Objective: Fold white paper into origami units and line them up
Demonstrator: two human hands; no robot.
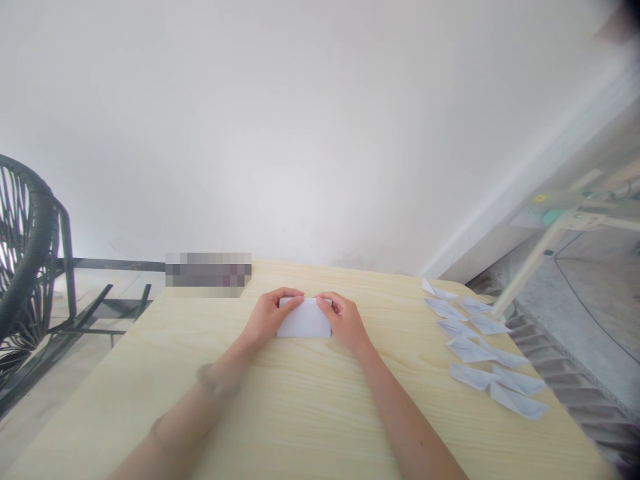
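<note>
Head view: white paper rectangle [304, 321], one, mid-scene on the table [300, 413]; left hand [271, 312] and right hand [346, 320] each pinching its far edge. Folded papers [517, 401], several, at right. Advisable: edges squared, pressure even.

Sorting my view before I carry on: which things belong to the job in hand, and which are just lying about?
Job:
left hand and right hand
white paper, gripped by both
table beneath
folded paper pieces, probably

Just about:
dark chair
pale frame
</note>
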